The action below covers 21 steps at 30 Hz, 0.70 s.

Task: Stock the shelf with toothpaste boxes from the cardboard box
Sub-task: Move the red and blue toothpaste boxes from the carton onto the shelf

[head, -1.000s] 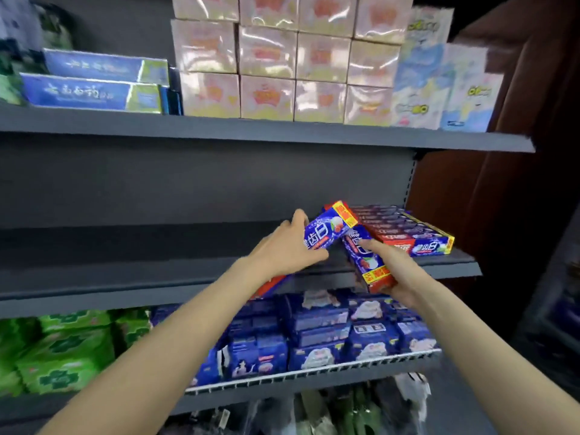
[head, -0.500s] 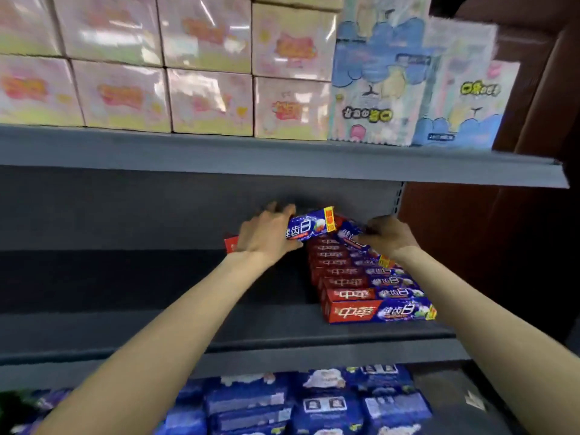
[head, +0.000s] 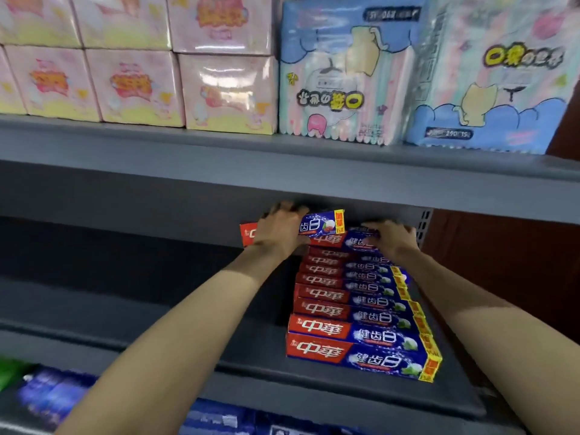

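Note:
A row of several red-and-blue toothpaste boxes (head: 361, 315) lies on the grey middle shelf (head: 157, 334), running from its front edge to the back. At the back, my left hand (head: 279, 229) grips one toothpaste box (head: 320, 224) held level, its red end sticking out to the left of the hand. My right hand (head: 392, 238) grips another toothpaste box (head: 357, 241) lying at the far end of the row. The cardboard box is not in view.
The upper shelf (head: 282, 171) hangs low over both hands and carries pink packs (head: 226, 89) and blue cartoon packs (head: 342, 73). A dark panel (head: 502, 277) closes the right side. Blue packages (head: 219, 419) sit on the shelf below.
Both hands have reached deeper into the middle shelf with their boxes. The right hand's box now lies flat at the back of the row; the left hand's box has levelled out.

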Available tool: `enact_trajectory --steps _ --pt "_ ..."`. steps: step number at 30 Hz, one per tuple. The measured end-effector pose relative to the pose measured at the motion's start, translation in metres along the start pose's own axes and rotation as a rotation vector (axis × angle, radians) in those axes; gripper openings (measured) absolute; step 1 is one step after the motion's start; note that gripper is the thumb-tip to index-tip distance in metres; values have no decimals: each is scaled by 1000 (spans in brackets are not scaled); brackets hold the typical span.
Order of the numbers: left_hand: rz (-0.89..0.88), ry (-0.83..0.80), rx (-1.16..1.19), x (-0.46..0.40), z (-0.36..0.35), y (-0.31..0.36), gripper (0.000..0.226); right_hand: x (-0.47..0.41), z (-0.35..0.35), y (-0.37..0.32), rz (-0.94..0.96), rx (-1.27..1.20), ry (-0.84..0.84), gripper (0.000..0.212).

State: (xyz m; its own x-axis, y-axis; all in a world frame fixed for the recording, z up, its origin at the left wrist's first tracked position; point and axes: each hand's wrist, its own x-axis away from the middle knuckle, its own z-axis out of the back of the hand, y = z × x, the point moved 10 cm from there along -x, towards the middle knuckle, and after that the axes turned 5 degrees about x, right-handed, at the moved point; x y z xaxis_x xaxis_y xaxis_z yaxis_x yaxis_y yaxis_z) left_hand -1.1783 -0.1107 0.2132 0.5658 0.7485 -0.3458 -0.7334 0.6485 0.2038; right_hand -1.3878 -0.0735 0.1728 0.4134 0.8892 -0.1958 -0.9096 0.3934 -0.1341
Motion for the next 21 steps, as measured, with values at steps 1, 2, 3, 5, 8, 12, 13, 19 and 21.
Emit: enact_trajectory --steps 1,2,3,5,8,12,13,19,21 --pt "-3 -2 -13 -3 -2 3 67 -2 -4 1 9 -13 16 45" --pt "-12 -12 -21 -6 -4 5 68 -2 -7 3 15 -59 48 44" --pt "-25 -25 -25 -8 -7 8 68 -1 -7 4 16 -126 87 43" --pt "-59 -50 -40 -11 -14 15 69 3 -3 5 47 -149 190 41" --pt "-95 -73 -67 -12 -24 25 70 8 2 -1 123 53 245 39" --pt "-132 -101 -85 -15 -32 36 70 1 9 1 154 111 169 37" --pt "-146 -108 -86 -17 -33 39 69 -3 11 3 158 107 125 34" --pt "-247 -211 -95 -31 -51 80 65 -7 6 21 129 -33 -266 39" --pt "-259 -220 -94 -37 -59 92 64 -3 8 18 95 -152 -284 34"
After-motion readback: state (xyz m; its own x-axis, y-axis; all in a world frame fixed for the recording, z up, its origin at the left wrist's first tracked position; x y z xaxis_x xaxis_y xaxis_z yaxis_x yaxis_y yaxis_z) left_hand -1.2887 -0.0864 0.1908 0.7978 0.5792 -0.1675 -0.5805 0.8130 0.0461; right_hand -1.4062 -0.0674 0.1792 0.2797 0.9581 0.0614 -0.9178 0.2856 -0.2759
